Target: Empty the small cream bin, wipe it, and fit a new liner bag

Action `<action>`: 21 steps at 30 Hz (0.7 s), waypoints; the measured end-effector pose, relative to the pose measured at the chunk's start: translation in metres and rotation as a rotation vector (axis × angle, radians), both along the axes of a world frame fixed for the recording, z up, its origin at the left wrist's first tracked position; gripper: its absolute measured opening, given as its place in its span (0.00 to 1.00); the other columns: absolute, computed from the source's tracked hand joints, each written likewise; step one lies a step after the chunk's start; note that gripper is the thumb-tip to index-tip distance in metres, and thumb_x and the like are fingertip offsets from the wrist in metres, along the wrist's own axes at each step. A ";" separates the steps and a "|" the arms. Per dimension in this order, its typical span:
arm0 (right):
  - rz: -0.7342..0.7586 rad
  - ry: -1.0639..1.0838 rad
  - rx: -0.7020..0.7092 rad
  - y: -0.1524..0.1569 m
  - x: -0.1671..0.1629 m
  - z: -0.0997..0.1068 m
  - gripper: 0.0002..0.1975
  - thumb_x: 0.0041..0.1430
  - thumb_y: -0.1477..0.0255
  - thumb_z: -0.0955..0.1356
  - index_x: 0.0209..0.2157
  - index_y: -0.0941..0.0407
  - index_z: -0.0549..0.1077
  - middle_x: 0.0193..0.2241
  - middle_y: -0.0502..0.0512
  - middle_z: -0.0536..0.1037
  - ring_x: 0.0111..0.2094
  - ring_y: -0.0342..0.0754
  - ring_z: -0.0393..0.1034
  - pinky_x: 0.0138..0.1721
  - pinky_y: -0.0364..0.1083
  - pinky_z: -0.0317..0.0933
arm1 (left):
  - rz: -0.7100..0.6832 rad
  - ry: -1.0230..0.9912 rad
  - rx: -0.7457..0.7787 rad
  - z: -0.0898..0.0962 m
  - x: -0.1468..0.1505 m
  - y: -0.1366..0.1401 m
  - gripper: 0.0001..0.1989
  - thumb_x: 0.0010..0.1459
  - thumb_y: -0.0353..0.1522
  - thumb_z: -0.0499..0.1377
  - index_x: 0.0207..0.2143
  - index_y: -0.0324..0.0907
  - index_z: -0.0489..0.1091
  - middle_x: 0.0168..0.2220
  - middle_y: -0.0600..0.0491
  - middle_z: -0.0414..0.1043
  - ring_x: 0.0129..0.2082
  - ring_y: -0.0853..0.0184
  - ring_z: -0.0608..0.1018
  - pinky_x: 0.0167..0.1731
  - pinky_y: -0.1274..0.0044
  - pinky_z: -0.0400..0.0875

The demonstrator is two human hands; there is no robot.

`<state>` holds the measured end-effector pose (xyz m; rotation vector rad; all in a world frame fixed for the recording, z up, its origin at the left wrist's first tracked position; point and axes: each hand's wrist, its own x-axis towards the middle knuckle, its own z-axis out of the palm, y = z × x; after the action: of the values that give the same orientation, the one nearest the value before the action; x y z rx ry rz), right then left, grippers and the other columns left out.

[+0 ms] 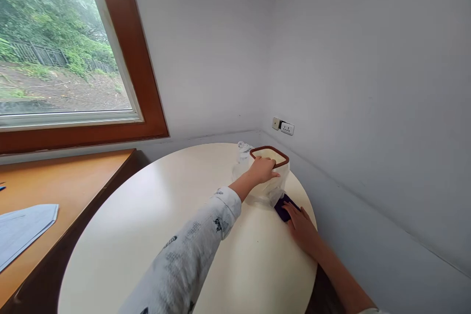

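Observation:
A small waste bin (276, 154) with a brown square rim and cream body stands toward the far right of the round table. My left hand (262, 169) is closed over its near rim, fingers reaching inside and thumb outside. Thin translucent plastic (263, 198) lies crumpled around the bin's base, with a whitish bunched part (243, 149) behind its left side. A flat dark purple object (284, 206) lies just in front of the bin, touching the plastic; its kind is unclear. Across it rests my right hand (301, 225), fingers stretched out and apart.
The round cream table (147, 235) fills the middle, its right edge close to the grey wall. At left, a wooden desk (84, 181) holds folded pale blue sheets (25, 225). Wall sockets (287, 128) sit beyond the bin, and a brown-framed window (147, 93) is at upper left.

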<state>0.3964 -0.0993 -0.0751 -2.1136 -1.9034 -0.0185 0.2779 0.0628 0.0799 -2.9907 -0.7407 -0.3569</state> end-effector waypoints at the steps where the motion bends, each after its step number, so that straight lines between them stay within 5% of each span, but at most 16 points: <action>1: 0.011 0.000 0.055 -0.002 0.001 -0.002 0.25 0.53 0.80 0.53 0.53 0.57 0.62 0.56 0.57 0.63 0.59 0.47 0.53 0.59 0.57 0.44 | -0.002 -0.028 0.010 0.004 -0.010 -0.004 0.22 0.56 0.44 0.54 0.46 0.37 0.66 0.44 0.43 0.70 0.47 0.58 0.71 0.50 0.66 0.58; 4: 0.055 -0.006 0.252 -0.014 -0.004 0.000 0.22 0.55 0.79 0.54 0.50 0.56 0.64 0.51 0.58 0.69 0.54 0.48 0.60 0.57 0.57 0.49 | 0.000 -0.095 0.040 0.018 -0.064 -0.017 0.26 0.59 0.44 0.48 0.55 0.39 0.56 0.54 0.43 0.61 0.55 0.61 0.63 0.58 0.65 0.45; 8: 0.266 -0.016 0.346 -0.020 -0.033 0.029 0.16 0.58 0.78 0.55 0.43 0.56 0.69 0.44 0.58 0.73 0.49 0.50 0.66 0.53 0.56 0.56 | 0.048 -0.127 0.039 0.021 -0.181 -0.033 0.29 0.61 0.45 0.44 0.60 0.40 0.47 0.59 0.43 0.54 0.60 0.60 0.56 0.60 0.63 0.39; 13: 0.590 -0.016 0.272 0.016 -0.106 0.065 0.22 0.61 0.73 0.56 0.57 0.54 0.58 0.56 0.58 0.63 0.58 0.51 0.54 0.56 0.57 0.49 | 0.238 0.023 -0.115 -0.035 -0.303 -0.064 0.36 0.59 0.48 0.45 0.63 0.46 0.33 0.64 0.46 0.39 0.63 0.55 0.44 0.59 0.58 0.37; 17: 0.718 -0.029 0.000 0.049 -0.152 0.052 0.28 0.62 0.61 0.55 0.62 0.50 0.43 0.63 0.53 0.46 0.63 0.51 0.37 0.60 0.57 0.38 | 0.296 0.078 -0.256 -0.093 -0.334 -0.094 0.35 0.59 0.48 0.45 0.63 0.49 0.33 0.64 0.50 0.38 0.63 0.54 0.46 0.59 0.57 0.35; 21: 0.747 -0.029 -0.224 0.063 -0.165 0.026 0.27 0.63 0.57 0.51 0.62 0.46 0.40 0.63 0.49 0.42 0.63 0.50 0.34 0.61 0.58 0.33 | 0.339 0.086 -0.304 -0.116 -0.336 -0.102 0.33 0.60 0.47 0.43 0.62 0.50 0.32 0.64 0.49 0.36 0.63 0.55 0.46 0.59 0.57 0.35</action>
<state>0.2319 -0.0362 -0.0487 -1.3847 -2.6879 0.3344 -0.0581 -0.0393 -0.0356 -3.0350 -1.3768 -0.1052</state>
